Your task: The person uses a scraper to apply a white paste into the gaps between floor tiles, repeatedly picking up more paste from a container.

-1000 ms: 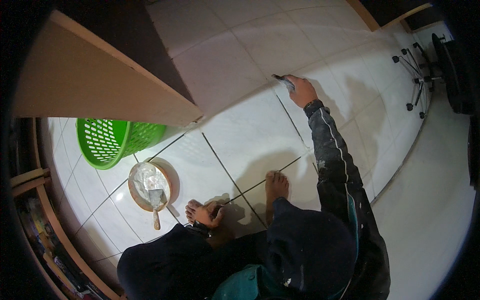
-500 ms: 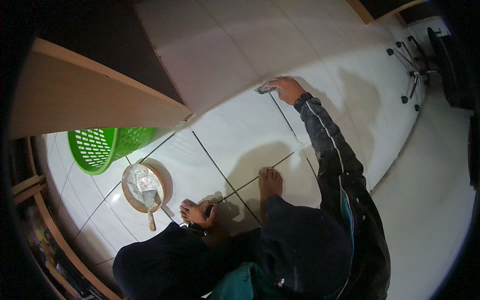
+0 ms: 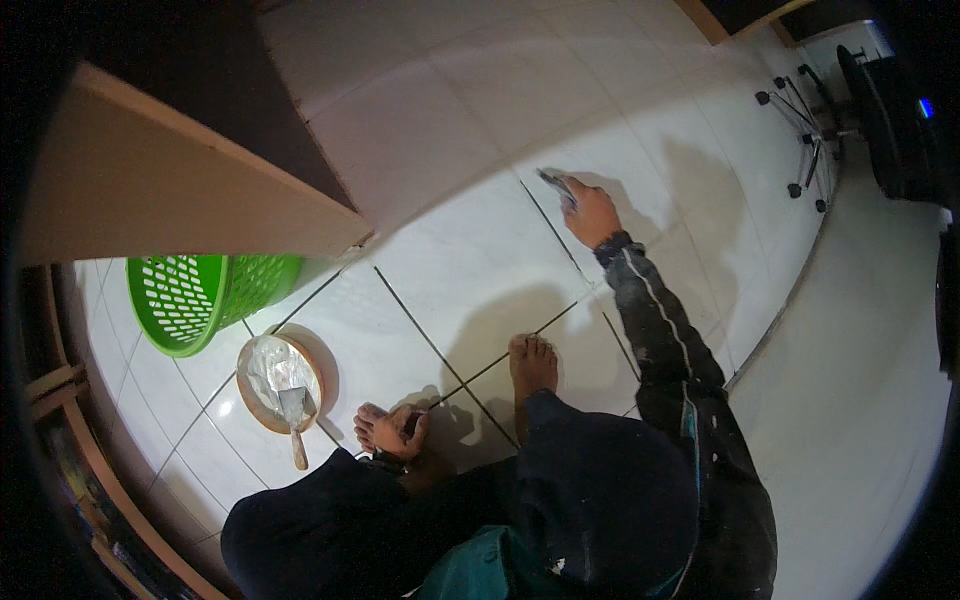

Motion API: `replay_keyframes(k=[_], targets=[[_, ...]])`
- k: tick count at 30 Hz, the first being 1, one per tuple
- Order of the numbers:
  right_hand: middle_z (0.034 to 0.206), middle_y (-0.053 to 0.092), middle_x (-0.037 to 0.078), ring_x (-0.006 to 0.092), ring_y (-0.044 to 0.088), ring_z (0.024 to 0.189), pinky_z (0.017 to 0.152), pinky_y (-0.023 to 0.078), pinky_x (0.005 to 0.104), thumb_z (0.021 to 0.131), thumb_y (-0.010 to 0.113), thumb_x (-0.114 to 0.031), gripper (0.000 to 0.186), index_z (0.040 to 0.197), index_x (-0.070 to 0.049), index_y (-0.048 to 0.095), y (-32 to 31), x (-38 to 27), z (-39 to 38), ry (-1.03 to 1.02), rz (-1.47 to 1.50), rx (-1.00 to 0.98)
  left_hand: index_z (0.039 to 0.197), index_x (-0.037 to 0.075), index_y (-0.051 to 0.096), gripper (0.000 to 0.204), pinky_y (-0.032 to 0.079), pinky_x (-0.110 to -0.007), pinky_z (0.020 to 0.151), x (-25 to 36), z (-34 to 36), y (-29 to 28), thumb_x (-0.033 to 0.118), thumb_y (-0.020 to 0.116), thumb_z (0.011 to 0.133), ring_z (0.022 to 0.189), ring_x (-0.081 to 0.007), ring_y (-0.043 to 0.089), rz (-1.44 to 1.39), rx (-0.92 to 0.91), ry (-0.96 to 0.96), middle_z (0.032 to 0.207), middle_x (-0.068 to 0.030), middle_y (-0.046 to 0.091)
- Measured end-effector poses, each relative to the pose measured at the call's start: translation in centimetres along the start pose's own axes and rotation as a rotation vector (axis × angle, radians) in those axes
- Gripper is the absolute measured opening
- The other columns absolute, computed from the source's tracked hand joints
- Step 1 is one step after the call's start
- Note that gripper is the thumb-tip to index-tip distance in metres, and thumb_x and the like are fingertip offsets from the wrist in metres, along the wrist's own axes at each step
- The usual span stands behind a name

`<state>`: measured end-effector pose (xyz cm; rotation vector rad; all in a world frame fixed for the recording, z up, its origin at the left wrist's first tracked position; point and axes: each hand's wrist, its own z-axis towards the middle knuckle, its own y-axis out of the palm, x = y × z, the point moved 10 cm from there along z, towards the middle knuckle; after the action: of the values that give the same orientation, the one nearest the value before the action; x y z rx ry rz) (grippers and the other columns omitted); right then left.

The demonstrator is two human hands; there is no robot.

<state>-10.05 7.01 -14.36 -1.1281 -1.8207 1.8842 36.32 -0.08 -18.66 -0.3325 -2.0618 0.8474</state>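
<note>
My right hand (image 3: pixel 592 212) is closed on a flat grey scraper (image 3: pixel 555 184), stretched far forward low over the white tiles. The blade's tip lies just right of the upper end of a dark tile joint (image 3: pixel 552 226). My fingers partly cover the tool. Down by my left foot (image 3: pixel 368 420), my left hand (image 3: pixel 402 432) seems to rest against the foot, with a dark cuff behind it; its fingers are hard to separate from the toes. Left of there stands a round bowl (image 3: pixel 318 372) of whitish paste, with a putty knife (image 3: pixel 294 410) leaning in it, handle over the rim.
A green perforated basket (image 3: pixel 220 300) lies on its side beneath a wooden panel edge (image 3: pixel 220 150). My bare right foot (image 3: pixel 533 362) stands on the tiles. A wheeled chair base (image 3: pixel 805 135) is at the far right. Wooden shelving (image 3: pixel 110 500) borders the left side.
My right hand has lifted off the joint's upper end and shifted slightly right, with the scraper turned more upright. The bowl and basket stay put; the view has shifted a little.
</note>
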Motion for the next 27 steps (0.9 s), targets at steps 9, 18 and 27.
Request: replay_keyframes(k=[9, 18, 27], targets=[[0.106, 0.063, 0.026, 0.0336, 0.062, 0.101, 0.077, 0.053, 0.0448, 0.077, 0.059, -0.012, 0.042, 0.117, -0.001, 0.057, 7.2, -5.3, 0.4, -0.051, -0.417, 0.162, 0.096, 0.005, 0.066, 0.023, 0.046, -0.042, 0.068, -2.0, 0.1, 2.0, 0.024, 0.060, 0.084, 0.072, -0.0346, 0.059, -0.118, 0.080, 0.093, 0.083, -0.0175, 0.063], [0.114, 0.063, 0.019, 0.0339, 0.063, 0.099, 0.079, 0.053, 0.0452, 0.077, 0.055, -0.005, 0.049, 0.125, -0.009, 0.057, 5.8, -7.5, -3.5, -0.198, -0.098, -0.274, 0.097, 0.004, 0.065, 0.023, 0.048, -0.040, 0.069, -2.3, -0.4, 1.6, 0.022, 0.060, 0.084, 0.076, -0.0359, 0.063, 0.104, 0.054, 0.022, 0.087, -0.0174, 0.066], [0.109, 0.066, 0.013, 0.0334, 0.060, 0.101, 0.093, 0.047, 0.0424, 0.073, 0.056, 0.001, 0.047, 0.115, -0.019, 0.066, 0.8, -2.8, 6.6, -0.298, 0.019, -0.098, 0.094, 0.012, 0.069, 0.022, 0.043, -0.046, 0.085, -1.0, 1.0, 1.0, 0.028, 0.060, 0.082, 0.078, -0.0364, 0.063, -0.208, -0.024, -0.039, 0.089, -0.0161, 0.068]])
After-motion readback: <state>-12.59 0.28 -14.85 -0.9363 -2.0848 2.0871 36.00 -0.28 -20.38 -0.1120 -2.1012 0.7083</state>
